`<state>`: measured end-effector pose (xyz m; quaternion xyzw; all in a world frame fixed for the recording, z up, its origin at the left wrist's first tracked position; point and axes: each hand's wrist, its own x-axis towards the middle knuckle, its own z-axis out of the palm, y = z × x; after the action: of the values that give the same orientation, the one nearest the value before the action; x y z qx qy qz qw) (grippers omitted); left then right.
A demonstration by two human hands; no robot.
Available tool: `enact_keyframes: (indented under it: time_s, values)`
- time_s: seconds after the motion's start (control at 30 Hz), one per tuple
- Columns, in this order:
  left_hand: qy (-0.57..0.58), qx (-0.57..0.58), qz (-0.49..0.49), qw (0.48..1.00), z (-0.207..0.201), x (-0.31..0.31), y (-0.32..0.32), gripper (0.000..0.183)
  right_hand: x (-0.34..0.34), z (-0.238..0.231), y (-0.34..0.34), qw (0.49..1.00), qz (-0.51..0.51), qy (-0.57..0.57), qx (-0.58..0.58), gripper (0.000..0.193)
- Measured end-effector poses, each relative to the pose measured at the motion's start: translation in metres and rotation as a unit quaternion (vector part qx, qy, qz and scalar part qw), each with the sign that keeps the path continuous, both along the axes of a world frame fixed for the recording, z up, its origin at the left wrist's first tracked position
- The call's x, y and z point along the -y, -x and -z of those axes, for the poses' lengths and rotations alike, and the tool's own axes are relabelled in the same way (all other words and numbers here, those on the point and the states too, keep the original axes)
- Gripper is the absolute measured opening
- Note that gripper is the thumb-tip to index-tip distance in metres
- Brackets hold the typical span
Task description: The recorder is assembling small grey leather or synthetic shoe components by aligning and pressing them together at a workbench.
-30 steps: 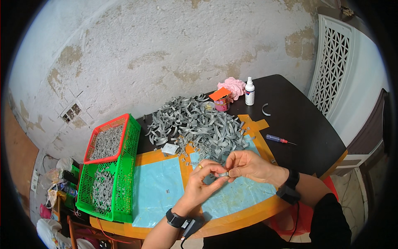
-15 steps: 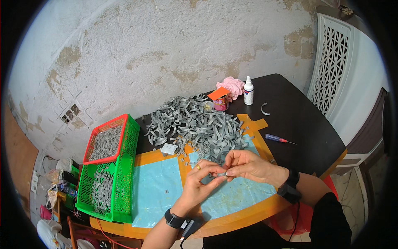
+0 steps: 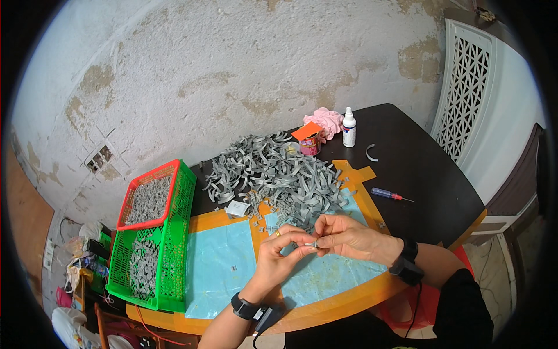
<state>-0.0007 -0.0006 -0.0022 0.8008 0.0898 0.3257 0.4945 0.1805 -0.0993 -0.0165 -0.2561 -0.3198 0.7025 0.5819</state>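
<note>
My left hand (image 3: 283, 254) and my right hand (image 3: 350, 237) meet over the blue sheet (image 3: 325, 278) near the table's front. Between their fingertips is a small grey piece (image 3: 311, 244), mostly covered by the fingers; its exact kind cannot be made out. Thumb and forefinger of each hand are pinched together on it. Just beyond my hands lies a large heap of curved grey strips (image 3: 273, 168), with small grey pieces (image 3: 269, 229) scattered along its near edge. One more tiny piece (image 3: 234, 268) rests alone on the sheet to the left.
At left, a red basket (image 3: 172, 192) sits on a green basket (image 3: 165, 279); both contain small grey pieces. Behind the heap stand a tin (image 3: 310, 145) under an orange card, a pink cloth (image 3: 326, 121) and a white bottle (image 3: 349, 129). A screwdriver (image 3: 386, 193) lies at right.
My fingers have shifted very slightly around the small grey piece. Everything else looks the same.
</note>
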Motion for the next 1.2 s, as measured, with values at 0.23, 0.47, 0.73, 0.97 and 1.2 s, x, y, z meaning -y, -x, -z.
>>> enact_keyframes:
  time_s: [0.23,0.47,0.73,0.97,1.2]
  values:
    - [0.008,0.001,-0.012,1.000,0.002,-0.001,-0.001,0.016,-0.001,0.002,0.005,0.999,0.026,0.008,-0.024,0.020]
    - [0.041,0.017,-0.019,0.999,0.006,0.002,-0.003,0.016,0.003,0.002,0.012,0.996,0.072,-0.046,0.022,0.017]
    - [0.054,0.039,-0.018,0.998,0.012,0.000,-0.004,0.016,0.004,-0.002,0.016,0.987,0.112,-0.080,0.080,0.018]
    - [0.060,0.042,-0.001,0.997,0.007,0.002,-0.003,0.016,0.006,-0.008,0.014,0.992,0.087,-0.074,0.058,0.021]
    - [0.003,0.026,-0.016,1.000,0.004,0.005,-0.003,0.017,0.002,-0.002,0.009,0.992,0.068,-0.086,0.060,0.023]
